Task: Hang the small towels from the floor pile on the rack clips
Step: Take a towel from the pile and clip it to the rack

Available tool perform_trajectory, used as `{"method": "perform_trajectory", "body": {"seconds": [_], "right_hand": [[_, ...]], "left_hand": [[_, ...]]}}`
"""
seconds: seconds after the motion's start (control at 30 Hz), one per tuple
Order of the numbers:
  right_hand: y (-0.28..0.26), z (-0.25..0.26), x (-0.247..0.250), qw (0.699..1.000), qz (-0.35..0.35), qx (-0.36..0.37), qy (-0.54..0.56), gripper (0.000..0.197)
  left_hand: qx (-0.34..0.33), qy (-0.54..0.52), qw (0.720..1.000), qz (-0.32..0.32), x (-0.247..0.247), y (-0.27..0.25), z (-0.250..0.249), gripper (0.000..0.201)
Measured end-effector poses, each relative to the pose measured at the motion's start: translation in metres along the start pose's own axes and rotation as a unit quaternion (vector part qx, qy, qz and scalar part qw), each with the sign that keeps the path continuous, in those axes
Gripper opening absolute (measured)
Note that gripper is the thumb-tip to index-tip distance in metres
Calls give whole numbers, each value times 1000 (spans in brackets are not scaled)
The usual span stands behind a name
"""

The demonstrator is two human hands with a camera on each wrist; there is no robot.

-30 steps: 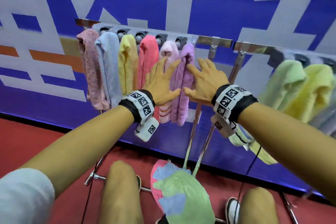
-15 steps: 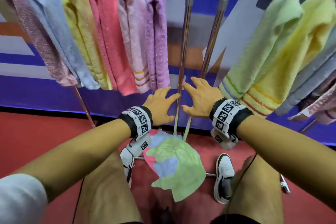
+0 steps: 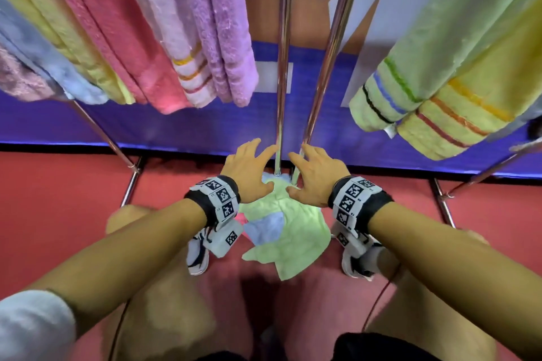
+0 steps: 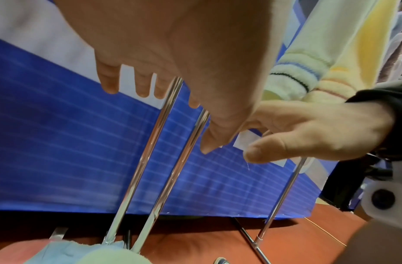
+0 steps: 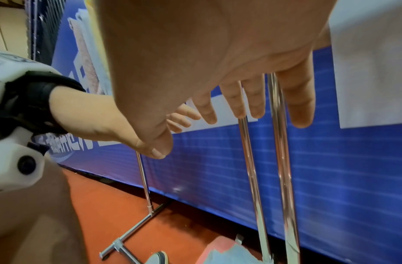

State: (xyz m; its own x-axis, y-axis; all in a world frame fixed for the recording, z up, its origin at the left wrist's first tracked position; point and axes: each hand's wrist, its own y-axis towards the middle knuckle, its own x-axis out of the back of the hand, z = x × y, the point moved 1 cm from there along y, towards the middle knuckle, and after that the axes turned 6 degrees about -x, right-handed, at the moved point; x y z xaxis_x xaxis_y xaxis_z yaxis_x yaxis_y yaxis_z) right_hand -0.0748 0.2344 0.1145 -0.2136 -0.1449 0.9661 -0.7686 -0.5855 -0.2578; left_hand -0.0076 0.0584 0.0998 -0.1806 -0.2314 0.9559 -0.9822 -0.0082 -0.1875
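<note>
A: What lies underfoot?
B: A flat red-orange floor [image 3: 58, 199].
A: And behind?
B: A blue printed banner wall [image 3: 176, 126] with white blocks, its dark lower edge meeting the floor.

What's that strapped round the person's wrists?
Each bare hand, left hand and right hand, has a black wrist strap carrying white tiles printed with black square codes. A white camera housing hangs beneath. The left arm shows a white sleeve.
</note>
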Motion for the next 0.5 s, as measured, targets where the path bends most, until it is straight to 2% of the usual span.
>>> {"method": "perform_trajectory", "body": {"seconds": [0.37,0.5], "right_hand": [[51,-4,-105,994,108,5,15,69],[66,0,-145,988,153,7,16,66]], "left_hand": [[54,-57,996,38,-77,29,44,85],[77,-59,992,76,-103,30,58,81]]}}
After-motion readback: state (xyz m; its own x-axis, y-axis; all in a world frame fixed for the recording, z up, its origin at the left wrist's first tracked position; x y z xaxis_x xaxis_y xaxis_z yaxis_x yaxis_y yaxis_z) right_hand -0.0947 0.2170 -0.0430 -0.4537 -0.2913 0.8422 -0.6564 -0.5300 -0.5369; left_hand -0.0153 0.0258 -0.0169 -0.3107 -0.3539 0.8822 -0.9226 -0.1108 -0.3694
